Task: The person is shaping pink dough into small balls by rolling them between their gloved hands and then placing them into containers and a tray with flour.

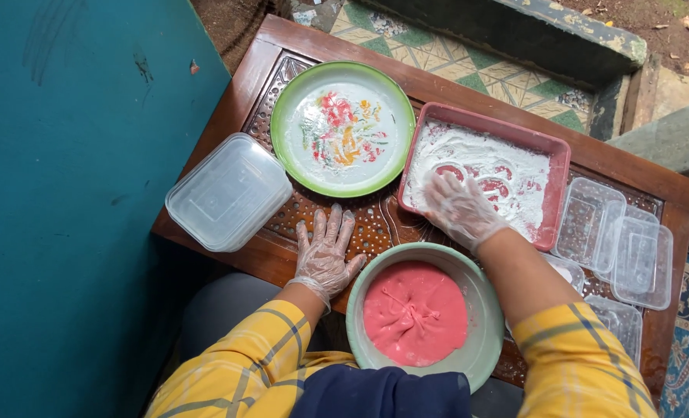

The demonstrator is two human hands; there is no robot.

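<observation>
Fingers of the right hand (459, 207), gloved in thin clear plastic, lie spread and pressed into the white flour (507, 166) of the pink tray (559, 166), which sits toward the far right side of the wooden table (437, 77). Flour surrounds the fingertips; they grip nothing. Flat on the table near its front edge, the gloved left hand (325, 255) is splayed wide and empty, just beside the bowl of pink dough (414, 312).

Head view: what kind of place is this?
Probably a home porch or patio used for food making. A carved wooden table stands on patterned tile beside bare soil, and it holds a bowl of pink dough and a floured pink tray.
</observation>
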